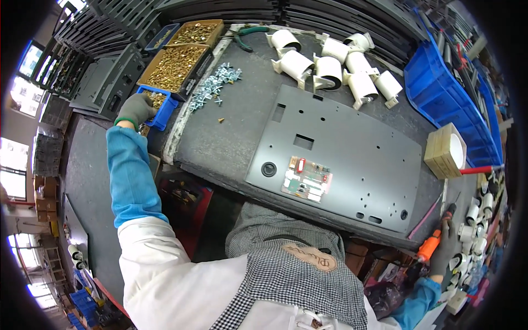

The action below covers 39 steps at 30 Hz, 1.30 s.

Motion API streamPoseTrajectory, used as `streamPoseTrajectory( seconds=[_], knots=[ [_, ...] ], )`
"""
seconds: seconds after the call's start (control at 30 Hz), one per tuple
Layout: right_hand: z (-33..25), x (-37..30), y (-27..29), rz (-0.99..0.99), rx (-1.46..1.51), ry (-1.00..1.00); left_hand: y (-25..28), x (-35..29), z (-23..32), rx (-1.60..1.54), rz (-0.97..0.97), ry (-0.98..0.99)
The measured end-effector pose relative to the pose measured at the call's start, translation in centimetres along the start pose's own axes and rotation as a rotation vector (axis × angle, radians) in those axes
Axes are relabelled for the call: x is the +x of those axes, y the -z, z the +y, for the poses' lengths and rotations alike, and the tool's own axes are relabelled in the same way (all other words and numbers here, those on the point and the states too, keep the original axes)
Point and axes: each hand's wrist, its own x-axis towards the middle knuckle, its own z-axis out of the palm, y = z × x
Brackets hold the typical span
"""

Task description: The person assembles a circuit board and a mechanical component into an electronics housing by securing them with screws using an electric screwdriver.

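Observation:
My left hand (pixel 135 109), in a grey glove with a blue sleeve cover, reaches into a small blue bin (pixel 159 107) of brass screws at the far left of the bench; whether its fingers hold any screws is hidden. My right hand (pixel 446 247), also gloved, grips an orange-handled screwdriver (pixel 432 242) at the lower right edge. Between them a grey metal panel (pixel 352 159) lies flat on the dark mat. On the panel sits a small circuit board (pixel 308 180) next to a black round grommet (pixel 269 169).
Two cardboard boxes of brass screws (pixel 179 66) stand behind the blue bin, with a heap of silver screws (pixel 214 85) and green-handled pliers (pixel 247 36) beside them. Several white plastic parts (pixel 330 66) lie at the back. Blue bins (pixel 445 99) and a wooden block (pixel 444 151) stand right.

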Motion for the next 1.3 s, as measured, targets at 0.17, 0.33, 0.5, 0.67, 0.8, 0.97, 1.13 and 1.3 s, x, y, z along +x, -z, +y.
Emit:
streamPoseTrajectory(
  seconds=[0.17, 0.33, 0.5, 0.67, 0.8, 0.97, 1.13, 1.3],
  knots=[
    [-1.2, 0.6, -1.0, 0.126, 0.47, -0.098, -3.0, 2.1, -4.4, -0.228, 0.268, -0.16],
    [-3.7, 5.2, 1.0, -0.012, -0.172, 0.117, -7.1, 9.8, -19.3, -0.287, 0.25, -0.185],
    [-4.4, 3.8, 3.3, -0.028, -0.236, 0.125, -8.1, 7.5, -12.1, -0.912, 0.344, -0.053],
    [-4.5, 2.1, 5.8, 0.438, 0.001, -0.011, -8.5, 0.4, -10.4, -1.476, 0.296, -0.504],
    [-2.5, 0.9, 7.4, 0.658, 0.648, -0.231, -6.7, -10.8, -0.2, -2.476, -0.848, -0.546],
    [-12.8, 2.3, 13.6, 0.775, 1.258, -0.064, -8.7, -21.9, 19.8, -2.401, -1.403, -0.316],
    [-21.5, 5.0, 13.2, 0.897, 1.802, 0.094, -9.5, -27.6, 23.3, -2.083, -1.349, -0.358],
    [-30.4, 7.2, 12.9, 0.742, 2.095, 0.229, -10.3, -29.0, 23.0, -2.002, -1.238, -0.359]
  ],
)
